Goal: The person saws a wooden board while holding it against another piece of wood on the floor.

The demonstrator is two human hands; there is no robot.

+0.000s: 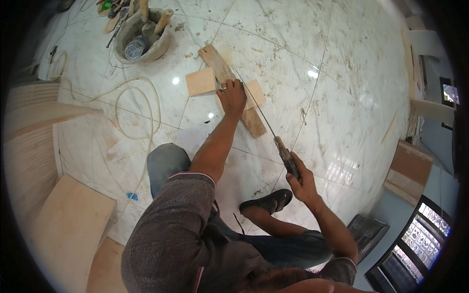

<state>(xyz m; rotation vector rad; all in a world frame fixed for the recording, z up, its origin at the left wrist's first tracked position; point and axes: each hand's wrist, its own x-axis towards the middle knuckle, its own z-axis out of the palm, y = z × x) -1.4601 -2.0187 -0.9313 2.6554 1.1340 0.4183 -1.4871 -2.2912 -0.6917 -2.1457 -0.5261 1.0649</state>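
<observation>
My right hand (304, 180) is closed round the worn handle of a hand saw (288, 158). Its blade shows edge-on as a thin dark line running up and left to beside my left hand (232, 96). With bent fingers, that hand presses down on a light wooden piece (256, 94), which lies across a weathered plank (253, 123) on the floor. Part of the light piece is hidden under the hand. To the left of the plank's middle lies a separate square of pale wood (200, 82).
A bucket (163, 46) of tools stands at the far left, with more tools behind it. A pale hose or cord (159, 110) loops across the tiled floor (273, 44). Wooden sheets (73, 210) lean at the left. My sandalled foot (268, 202) is below the saw.
</observation>
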